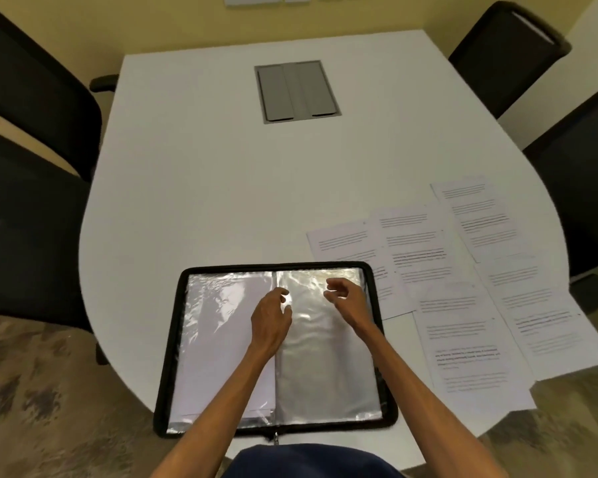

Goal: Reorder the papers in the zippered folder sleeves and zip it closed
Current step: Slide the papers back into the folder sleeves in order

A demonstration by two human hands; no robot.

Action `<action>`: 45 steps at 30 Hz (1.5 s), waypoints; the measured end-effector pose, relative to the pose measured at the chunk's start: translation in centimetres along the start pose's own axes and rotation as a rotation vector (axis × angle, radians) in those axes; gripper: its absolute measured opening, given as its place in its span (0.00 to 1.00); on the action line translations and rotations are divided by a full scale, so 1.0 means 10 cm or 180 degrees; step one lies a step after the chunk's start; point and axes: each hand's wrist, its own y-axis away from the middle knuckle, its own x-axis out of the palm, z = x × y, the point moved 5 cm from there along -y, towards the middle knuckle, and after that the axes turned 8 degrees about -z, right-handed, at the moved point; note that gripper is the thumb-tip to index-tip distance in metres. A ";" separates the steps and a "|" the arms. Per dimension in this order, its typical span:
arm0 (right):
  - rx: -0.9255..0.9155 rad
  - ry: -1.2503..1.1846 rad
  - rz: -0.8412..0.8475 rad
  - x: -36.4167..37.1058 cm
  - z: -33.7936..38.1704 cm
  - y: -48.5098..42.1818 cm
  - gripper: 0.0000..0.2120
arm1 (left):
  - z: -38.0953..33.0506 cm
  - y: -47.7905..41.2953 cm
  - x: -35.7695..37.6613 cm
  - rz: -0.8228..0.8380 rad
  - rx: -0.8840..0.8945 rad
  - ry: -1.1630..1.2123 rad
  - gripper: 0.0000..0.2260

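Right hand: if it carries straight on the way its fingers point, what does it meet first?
Most likely the left hand. The right hand points its loosely curled fingers left, across the clear right sleeve, toward those fingertips. Its height over the sleeve is unclear, so it might brush the plastic first.

One zippered folder (176, 339); five loose papers (463, 343); four chairs (32, 84); one table (214, 188).
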 end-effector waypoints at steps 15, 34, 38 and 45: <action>0.0449 0.0777 -0.0497 -1.18 -0.48 -0.98 0.16 | -0.75 -0.78 0.95 0.1156 0.0154 -0.1116 0.27; 0.0609 0.1180 -0.0398 -1.19 -0.66 -1.51 0.24 | -0.63 -1.31 1.40 0.0259 -0.1274 -0.0464 0.23; 0.0699 0.1090 -0.0415 -1.20 -0.62 -1.46 0.20 | -0.59 -1.32 1.42 0.0361 -0.1655 0.0030 0.24; 0.0409 0.0763 -0.1143 -1.29 -0.35 -1.32 0.07 | -0.63 -1.23 1.36 0.0764 -0.0906 -0.0226 0.22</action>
